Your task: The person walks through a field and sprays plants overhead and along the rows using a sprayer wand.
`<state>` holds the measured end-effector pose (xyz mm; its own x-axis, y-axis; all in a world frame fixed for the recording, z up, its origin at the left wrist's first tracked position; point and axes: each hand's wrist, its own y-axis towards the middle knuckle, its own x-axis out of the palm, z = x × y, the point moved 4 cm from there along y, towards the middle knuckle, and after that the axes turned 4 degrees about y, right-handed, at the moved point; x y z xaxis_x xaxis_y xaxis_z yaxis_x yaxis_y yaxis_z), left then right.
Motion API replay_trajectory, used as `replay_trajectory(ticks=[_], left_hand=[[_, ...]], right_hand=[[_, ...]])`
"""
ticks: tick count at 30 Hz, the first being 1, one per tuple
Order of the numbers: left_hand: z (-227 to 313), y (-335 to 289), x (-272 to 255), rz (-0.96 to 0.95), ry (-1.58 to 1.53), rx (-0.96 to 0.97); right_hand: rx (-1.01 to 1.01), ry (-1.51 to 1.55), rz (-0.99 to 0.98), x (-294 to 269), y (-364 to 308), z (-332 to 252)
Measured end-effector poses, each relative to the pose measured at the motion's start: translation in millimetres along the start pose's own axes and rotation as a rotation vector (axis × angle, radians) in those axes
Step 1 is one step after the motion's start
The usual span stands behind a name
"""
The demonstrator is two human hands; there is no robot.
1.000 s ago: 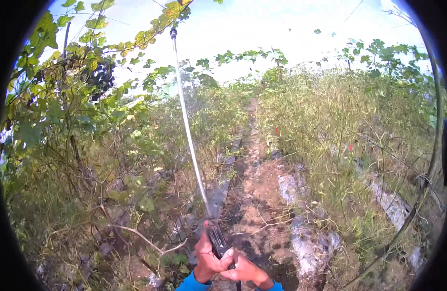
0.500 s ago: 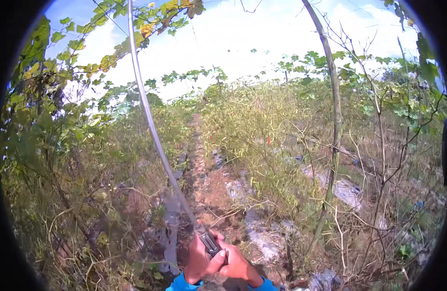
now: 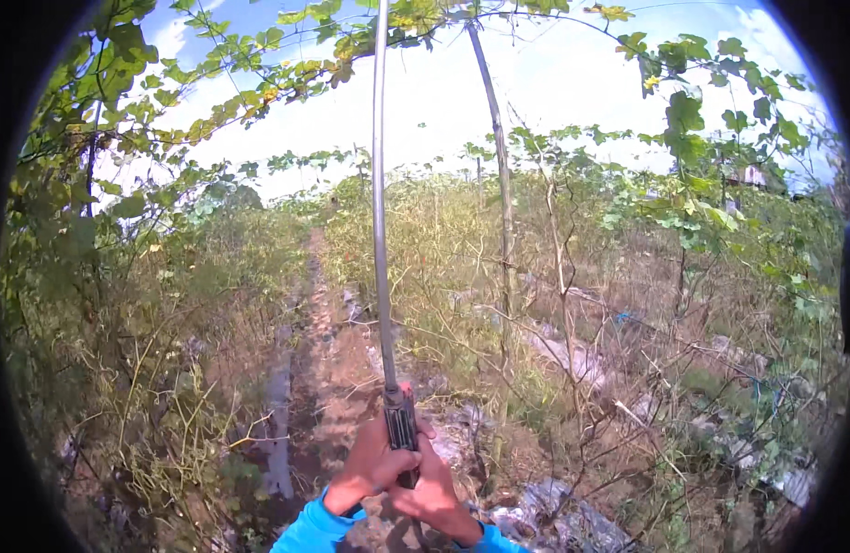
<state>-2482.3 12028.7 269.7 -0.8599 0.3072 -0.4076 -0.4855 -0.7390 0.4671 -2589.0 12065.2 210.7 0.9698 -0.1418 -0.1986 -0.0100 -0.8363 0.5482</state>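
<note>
A long, thin metal pole (image 3: pixel 380 203) rises almost straight up in front of me, and its top runs past the upper edge of the picture. At its lower end is a dark ribbed handle (image 3: pixel 401 429), with a small red part beside it. My left hand (image 3: pixel 365 468) is closed around the handle from the left. From the other side my right hand (image 3: pixel 434 481) grips it too, and the fingers of both hands meet near its bottom. Bright blue sleeves cover both forearms.
Leafy vines (image 3: pixel 305 78) hang overhead on wires, crossing near the pole. A wooden post (image 3: pixel 501 166) stands ahead to the right, beside a bare branching stem (image 3: pixel 561 267). A dirt path (image 3: pixel 328 346) runs ahead between dry plants and strips of plastic sheeting (image 3: pixel 279 415).
The pole has swung from leaning left to nearly upright, with both hands still on its handle. My view has turned right, so the post and path now appear farther left.
</note>
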Motion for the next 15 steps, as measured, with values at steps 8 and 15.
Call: replay_trajectory(ticks=[8,15], left_hand=[[216,37,0,-0.081,-0.600,0.105],[320,-4,47,-0.276,-0.761,0.210]], right_hand=[[-0.512,0.111,0.034,-91,12,-193],[-0.596,0.265,0.027,-141,-60,-277]])
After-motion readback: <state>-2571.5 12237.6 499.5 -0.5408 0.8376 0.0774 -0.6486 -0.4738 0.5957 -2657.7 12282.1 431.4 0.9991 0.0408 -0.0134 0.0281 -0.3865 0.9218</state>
